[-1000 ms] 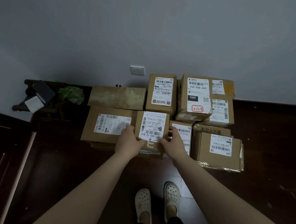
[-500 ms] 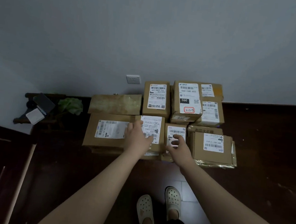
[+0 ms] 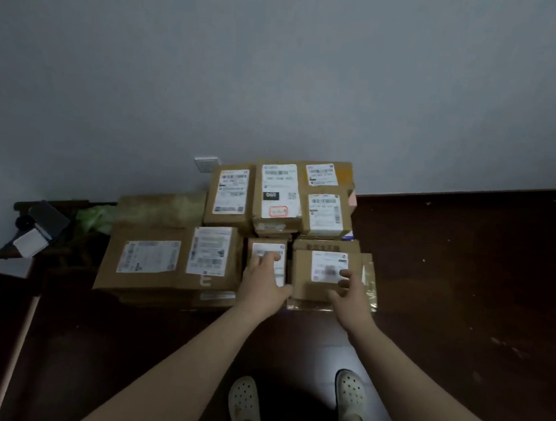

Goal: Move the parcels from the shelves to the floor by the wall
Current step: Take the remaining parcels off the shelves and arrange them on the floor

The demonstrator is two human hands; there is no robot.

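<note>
The parcels point(image 3: 276, 193) lay stacked on the floor point(image 3: 467, 279) by the far wall point(image 3: 283, 75). In 1 second you left the middle box point(image 3: 213, 255) and moved right: right hand point(image 3: 351, 293) spread loosely on the taped box point(image 3: 301, 273), left hand point(image 3: 262, 283) flat on the narrow box point(image 3: 266, 247), gripping nothing. You were probably tidying.

Bare left forearm point(image 3: 184, 357) and bare right forearm point(image 3: 423, 383) stretched forward and down, converging slightly. Bare left hand point(image 3: 263, 278) palm down, fingers straight, index leading, thumb splayed rightward. Bare right hand point(image 3: 351, 293) palm down beside it, fingers spread, seemingly slightly bent; blurred.
</note>
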